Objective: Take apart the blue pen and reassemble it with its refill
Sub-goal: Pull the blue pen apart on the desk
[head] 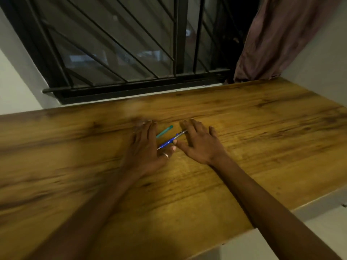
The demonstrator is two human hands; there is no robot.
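We have both hands flat on the table (pixel 244 113), palms down and fingers spread, holding nothing. The pen (pixel 170 141) lies on the wood between them, slanting from near left up to far right, its blue grip nearer us and its pale barrel pointing away. Our left hand (pixel 145 147) is just beside the pen's near end, the thumb tip touching or almost touching it; a ring (pixel 166 155) sits on that thumb. Our right hand (pixel 199 143) rests beside the pen's far end, the thumb tip close against the blue part. A teal pen (pixel 164 131) lies just beyond, partly tucked under our left fingers. A barred window (pixel 120 53) and a curtain (pixel 277 38) stand behind the table.
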